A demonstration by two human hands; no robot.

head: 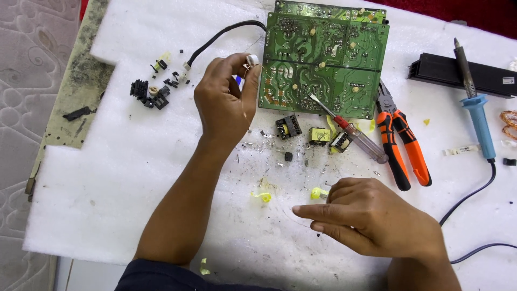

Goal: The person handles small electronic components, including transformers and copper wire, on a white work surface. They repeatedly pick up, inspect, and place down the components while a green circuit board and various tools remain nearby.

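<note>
We see our left hand point(223, 105) raised over the bench, its grip pinched shut on a small white component point(251, 60) just beside the left edge of the green circuit board point(323, 59). Our right hand point(371, 221) rests low on the white foam sheet point(118, 178), fingers loosely curled and holding nothing we can make out, near a yellow scrap point(318, 193). A screwdriver point(350, 128) leans on the board; orange pliers point(401, 145) and a blue soldering iron point(476, 113) lie to the right. The foam's left half lies open.
</note>
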